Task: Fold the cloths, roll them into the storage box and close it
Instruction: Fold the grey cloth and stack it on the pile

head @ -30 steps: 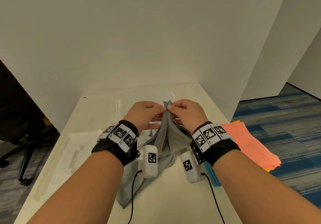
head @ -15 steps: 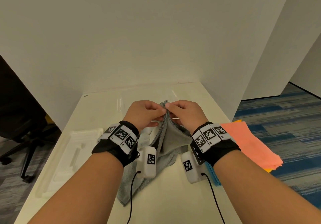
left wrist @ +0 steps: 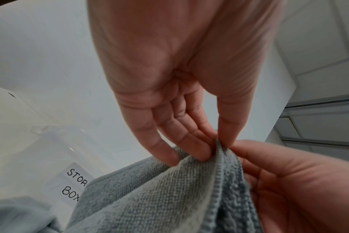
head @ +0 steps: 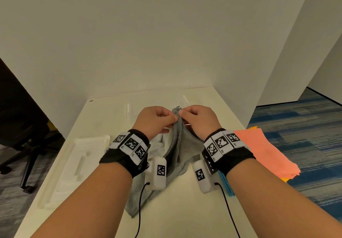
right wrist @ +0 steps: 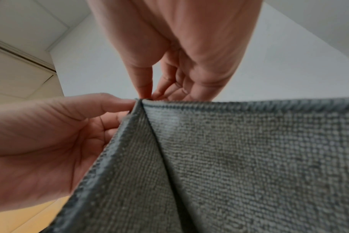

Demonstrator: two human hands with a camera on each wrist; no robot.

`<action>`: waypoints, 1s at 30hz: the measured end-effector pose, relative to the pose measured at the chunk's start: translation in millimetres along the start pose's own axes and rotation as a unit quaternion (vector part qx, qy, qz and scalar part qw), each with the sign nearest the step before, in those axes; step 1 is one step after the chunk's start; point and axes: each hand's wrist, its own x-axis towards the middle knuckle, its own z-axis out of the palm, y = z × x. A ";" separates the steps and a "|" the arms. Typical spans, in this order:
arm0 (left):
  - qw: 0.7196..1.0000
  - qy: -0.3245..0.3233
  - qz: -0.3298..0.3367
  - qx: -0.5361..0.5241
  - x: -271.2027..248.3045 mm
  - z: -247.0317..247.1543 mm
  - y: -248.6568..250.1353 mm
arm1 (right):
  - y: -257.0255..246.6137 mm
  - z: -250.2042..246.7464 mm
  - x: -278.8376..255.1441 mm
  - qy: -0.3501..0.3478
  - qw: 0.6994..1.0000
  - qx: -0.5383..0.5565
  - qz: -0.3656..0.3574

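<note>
Grey cloth [head: 182,145] pinched by both hands [head: 155,121] [head: 199,120] above clear storage box [left wrist: 56,141].

Grey cloth [head: 182,145] lifted by corner, draped over clear storage box [left wrist: 50,141]

Both forearms are bare; no sleeves are visible. Each wrist carries a black fabric wrist strap [head: 127,161]. A row of three white blocks [head: 130,145], each printed with a black-and-white square code marker, sits across the back of the left wrist; a matching row [head: 221,143] sits on the right wrist. A white rounded camera housing [head: 157,172] with one code marker hangs below the left wrist, and a second housing [head: 203,176] below the right. A thin black cable [head: 139,210] leaves each housing. The left hand [head: 155,120] and right hand [head: 199,120] are bare.
</note>
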 end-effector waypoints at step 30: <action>0.981 0.143 -0.017 -0.127 13.4 -10.4 7.2 | -0.6 3.4 -2.8 -0.116 0.990 -0.069 -0.035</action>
